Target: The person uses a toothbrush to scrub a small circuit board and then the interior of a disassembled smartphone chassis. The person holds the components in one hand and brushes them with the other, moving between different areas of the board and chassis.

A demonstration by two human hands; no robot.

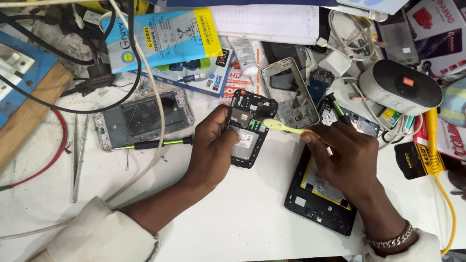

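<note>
My left hand (pixel 210 148) grips a black phone mid-frame (pixel 249 128) with exposed circuit parts, held tilted above the white table (pixel 240 214). My right hand (pixel 346 157) holds a pale yellow toothbrush (pixel 283 126), its bristle end resting on the upper part of that frame. Under my right hand lies an opened black phone body (pixel 318 194) with a yellow battery area, partly hidden by the hand. A silver bracelet circles my right wrist.
A silver phone back frame (pixel 288 92), a grey opened phone chassis (pixel 142 119), a screwdriver (pixel 155 144), tweezers (pixel 78 158), a glue tube (pixel 245 61), cables, packets and a white cylindrical speaker (pixel 400 86) crowd the table's far half. A wooden board lies at left.
</note>
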